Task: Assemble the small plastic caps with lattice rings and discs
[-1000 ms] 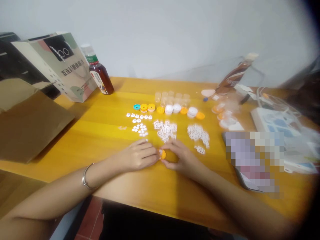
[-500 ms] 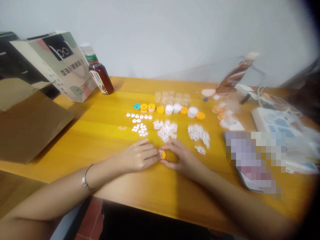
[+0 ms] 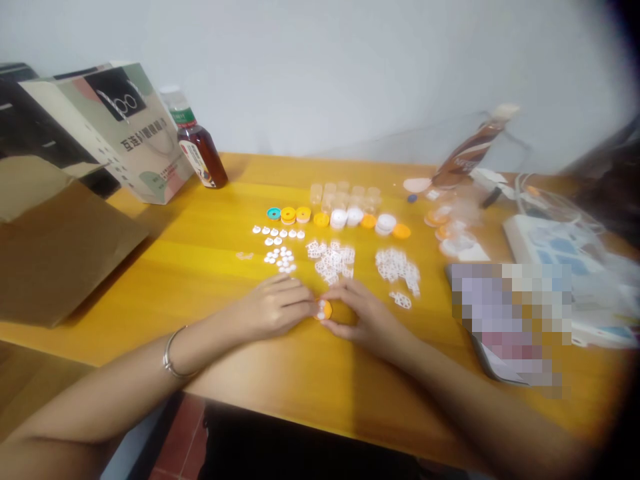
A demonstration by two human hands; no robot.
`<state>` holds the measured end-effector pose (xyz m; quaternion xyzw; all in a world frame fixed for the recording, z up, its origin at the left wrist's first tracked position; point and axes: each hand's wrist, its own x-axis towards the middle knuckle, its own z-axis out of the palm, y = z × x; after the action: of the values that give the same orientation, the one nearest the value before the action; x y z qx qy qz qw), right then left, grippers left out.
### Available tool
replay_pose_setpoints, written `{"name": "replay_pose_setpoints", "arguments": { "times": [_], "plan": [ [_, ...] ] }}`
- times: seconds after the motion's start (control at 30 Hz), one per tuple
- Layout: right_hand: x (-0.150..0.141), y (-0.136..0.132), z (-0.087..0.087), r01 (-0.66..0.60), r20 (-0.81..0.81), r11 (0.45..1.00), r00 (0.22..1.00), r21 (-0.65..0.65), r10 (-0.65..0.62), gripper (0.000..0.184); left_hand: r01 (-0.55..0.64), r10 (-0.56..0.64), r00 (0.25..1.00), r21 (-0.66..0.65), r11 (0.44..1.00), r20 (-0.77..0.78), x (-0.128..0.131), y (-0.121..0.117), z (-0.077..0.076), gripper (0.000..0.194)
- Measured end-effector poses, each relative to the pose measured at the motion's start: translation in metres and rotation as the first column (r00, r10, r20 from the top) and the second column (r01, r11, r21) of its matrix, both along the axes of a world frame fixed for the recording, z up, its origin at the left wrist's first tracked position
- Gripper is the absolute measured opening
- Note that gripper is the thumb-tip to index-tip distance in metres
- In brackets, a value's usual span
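Between the thumb and fingers of my right hand (image 3: 367, 317) is a small round orange cap (image 3: 328, 309) with white parts on its inner face. My left hand (image 3: 280, 307) comes in from the other side, fingers bent together, their tips at the cap's left edge; its thumb is hidden. Just beyond the left hand lie small white discs (image 3: 280, 257). Past the fingers is a heap of white openwork pieces (image 3: 333, 261), and a second pile of white openwork pieces (image 3: 397, 265) lies farther right.
A row of orange, white and blue caps (image 3: 338, 219) stands before several clear cups (image 3: 343, 197). Left are a cardboard box (image 3: 65, 247), a paper bag (image 3: 145, 133) and a dark drink bottle (image 3: 203, 153). Right are a phone (image 3: 480, 353), a brown bottle (image 3: 467, 150) and a white box (image 3: 540, 247).
My left fingers have drawn back slightly to the left, and more of the cap's white inner face shows. The right hand stays in nearly the same place.
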<state>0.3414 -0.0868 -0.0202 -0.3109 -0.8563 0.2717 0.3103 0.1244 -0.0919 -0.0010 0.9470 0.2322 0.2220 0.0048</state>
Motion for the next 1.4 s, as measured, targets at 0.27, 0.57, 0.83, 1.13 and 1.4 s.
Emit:
{"name": "replay_pose_setpoints", "arguments": {
  "times": [0.27, 0.57, 0.83, 1.13, 1.4],
  "plan": [
    [-0.003, -0.005, 0.001, 0.060, -0.153, 0.971, 0.983, -0.233, -0.097, 0.024, -0.095, 0.272, 0.911, -0.482, 0.871, 0.312, 0.009, -0.003, 0.000, 0.018],
    [-0.009, -0.008, 0.007, -0.097, -0.388, 0.690, 0.878, -0.717, -0.280, 0.019, 0.026, 0.388, 0.823, -0.710, 0.704, 0.415, 0.019, -0.007, -0.009, 0.020],
    [-0.011, -0.007, 0.012, -0.057, -0.331, 0.544, 0.845, -0.837, -0.421, 0.021, 0.004, 0.374, 0.837, -0.688, 0.726, 0.399, 0.019, -0.004, -0.009, 0.019],
    [-0.012, -0.006, 0.018, -0.064, -0.321, 0.497, 0.832, -0.865, -0.452, 0.019, -0.030, 0.369, 0.844, -0.651, 0.758, 0.390, 0.021, -0.003, -0.007, 0.022],
    [-0.012, -0.004, 0.015, -0.066, -0.314, 0.460, 0.814, -0.885, -0.488, 0.016, -0.126, 0.224, 0.917, -0.294, 0.948, 0.329, 0.021, -0.006, 0.003, 0.015]
  ]
}}
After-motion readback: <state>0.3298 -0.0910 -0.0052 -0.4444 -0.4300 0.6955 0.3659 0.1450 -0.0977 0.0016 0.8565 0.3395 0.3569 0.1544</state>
